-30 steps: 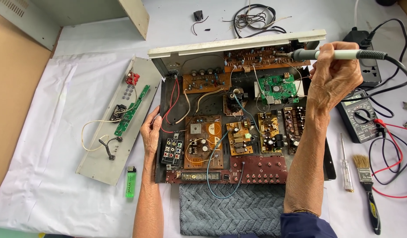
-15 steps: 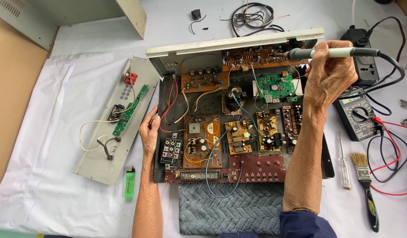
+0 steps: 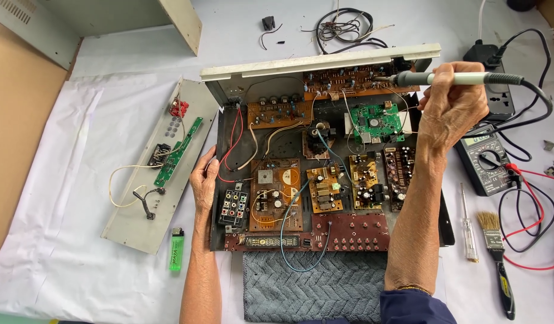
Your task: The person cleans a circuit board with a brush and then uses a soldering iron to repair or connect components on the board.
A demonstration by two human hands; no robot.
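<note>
Open chassis [image 3: 224,237] lies mid-table, detached panel [image 3: 133,210] left, multimeter [image 3: 484,159] right, cloth [image 3: 313,288] in front.

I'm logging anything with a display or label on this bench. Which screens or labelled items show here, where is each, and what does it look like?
Multimeter: right of the chassis, dark body, small grey screen, round dial.
Display strip: chassis front edge, long narrow dark window.
Lighter: on white cloth, lower left, translucent green.
</note>
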